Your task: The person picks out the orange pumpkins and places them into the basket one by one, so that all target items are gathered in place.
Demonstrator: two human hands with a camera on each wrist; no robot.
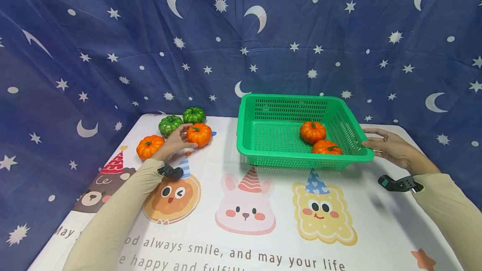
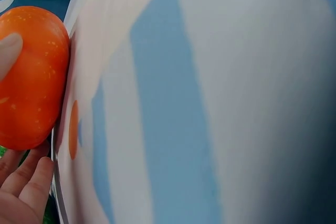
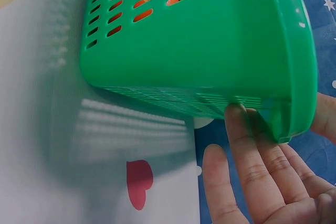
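Left of the basket, my left hand [image 1: 175, 141] grips an orange pumpkin [image 1: 199, 135], its thumb across one side and fingers around the other. The left wrist view shows this pumpkin [image 2: 32, 77] close to the tabletop; part of it lies outside the frame. At the right end of a green plastic basket [image 1: 286, 157], my right hand [image 1: 391, 147] holds the rim. In the right wrist view its fingers [image 3: 254, 171] lie against the outer wall under the rim, the thumb beyond it. Two orange pumpkins, one farther back [image 1: 313, 132] and one nearer [image 1: 326, 147], lie in the basket's right half.
Another orange pumpkin [image 1: 149, 147] sits left of my left hand. Two green pumpkins, one [image 1: 170, 125] nearer and another [image 1: 194, 115] farther back, stand behind it. A white tablecloth [image 1: 211, 246] with cartoon prints covers the table. A dark blue curtain [image 1: 211, 28] hangs behind.
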